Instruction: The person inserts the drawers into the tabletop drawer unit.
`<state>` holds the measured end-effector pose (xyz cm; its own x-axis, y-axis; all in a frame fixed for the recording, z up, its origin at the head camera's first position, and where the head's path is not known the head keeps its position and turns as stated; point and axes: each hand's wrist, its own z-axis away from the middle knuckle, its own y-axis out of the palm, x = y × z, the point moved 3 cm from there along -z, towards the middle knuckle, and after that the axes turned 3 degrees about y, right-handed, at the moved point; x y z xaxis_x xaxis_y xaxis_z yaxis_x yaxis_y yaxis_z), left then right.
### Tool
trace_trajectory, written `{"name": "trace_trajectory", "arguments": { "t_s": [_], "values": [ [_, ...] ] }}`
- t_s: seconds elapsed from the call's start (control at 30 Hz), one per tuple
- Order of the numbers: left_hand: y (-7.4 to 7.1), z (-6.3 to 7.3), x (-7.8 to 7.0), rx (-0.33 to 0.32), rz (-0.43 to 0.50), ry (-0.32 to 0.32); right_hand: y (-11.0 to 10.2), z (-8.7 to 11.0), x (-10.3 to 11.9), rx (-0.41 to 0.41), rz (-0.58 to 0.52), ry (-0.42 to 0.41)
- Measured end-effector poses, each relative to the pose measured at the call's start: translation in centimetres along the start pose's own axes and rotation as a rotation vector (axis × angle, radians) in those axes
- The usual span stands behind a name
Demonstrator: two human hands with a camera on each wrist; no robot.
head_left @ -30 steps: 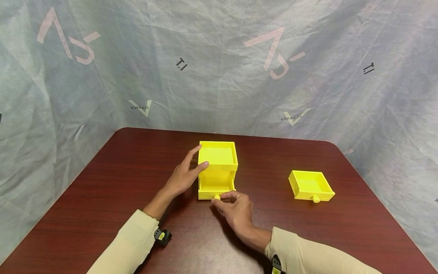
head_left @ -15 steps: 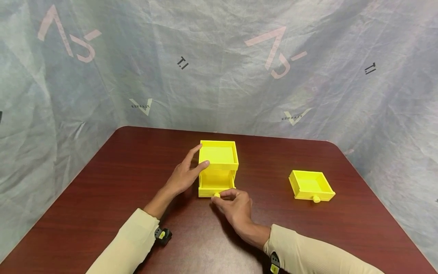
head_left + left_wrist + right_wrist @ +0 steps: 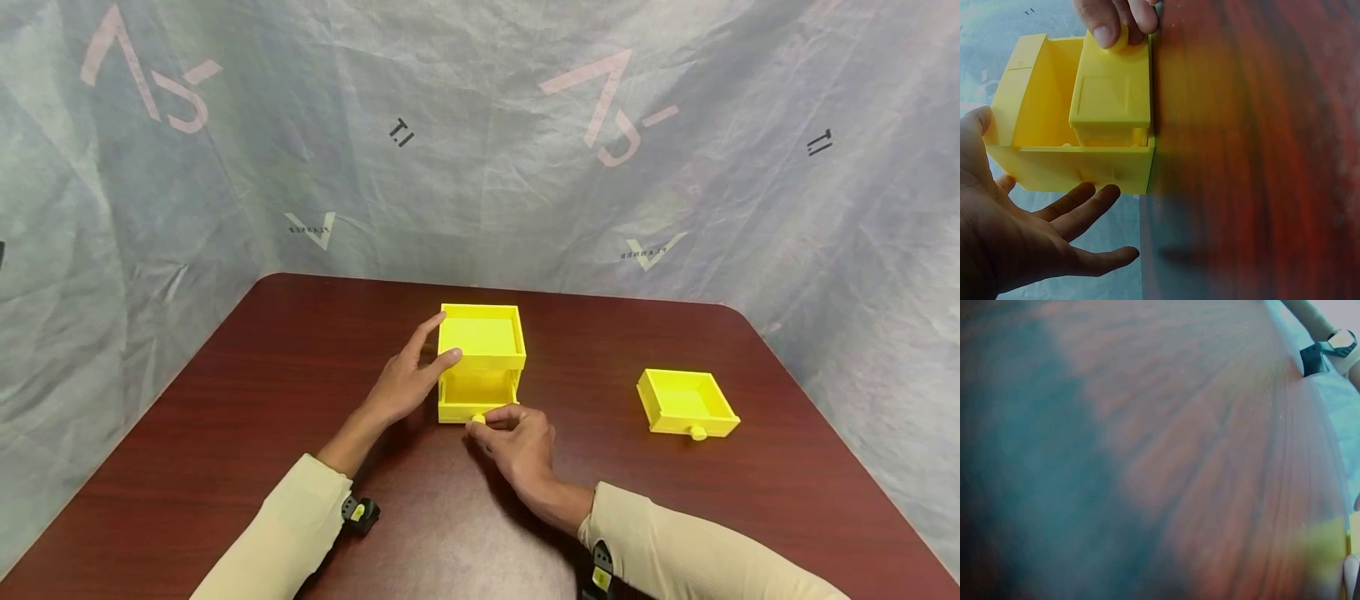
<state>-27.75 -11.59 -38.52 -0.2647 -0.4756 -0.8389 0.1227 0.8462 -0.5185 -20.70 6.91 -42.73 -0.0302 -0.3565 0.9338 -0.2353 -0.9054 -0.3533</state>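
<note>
A small yellow cabinet (image 3: 482,337) with a raised rim on top stands mid-table. Its lower drawer (image 3: 459,413) sits partly pulled out, and the space above that drawer is bare of any other drawer. My right hand (image 3: 523,446) pinches the drawer's round knob (image 3: 478,419) between thumb and fingers. On the cabinet's left side lies my left hand (image 3: 401,385), its thumb on the upper front edge and index finger near the back left corner. Seen from the left wrist, the other fingers (image 3: 1079,215) spread fairly straight along the cabinet's side wall.
A second yellow drawer (image 3: 686,396), with nothing in it and its knob facing me, lies on the right of the dark red table (image 3: 300,350). Grey printed cloth (image 3: 480,150) hangs behind the table. Both wrists carry black straps with small devices.
The right hand has moved forward with the knob, and the lower drawer has slid further into the cabinet. The left hand keeps its place on the cabinet.
</note>
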Motion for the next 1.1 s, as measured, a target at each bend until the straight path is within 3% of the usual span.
{"name": "trace_trajectory", "arguments": {
  "t_s": [0.67,1.1],
  "values": [
    [0.1,-0.2,-0.1,0.001,0.014,0.014,0.2,-1.3,0.2,-0.036,0.032,-0.054],
    [-0.1,-0.1,-0.1,0.002,-0.001,0.016,0.3,-1.4,0.3,-0.03,0.046,-0.036]
  ]
}}
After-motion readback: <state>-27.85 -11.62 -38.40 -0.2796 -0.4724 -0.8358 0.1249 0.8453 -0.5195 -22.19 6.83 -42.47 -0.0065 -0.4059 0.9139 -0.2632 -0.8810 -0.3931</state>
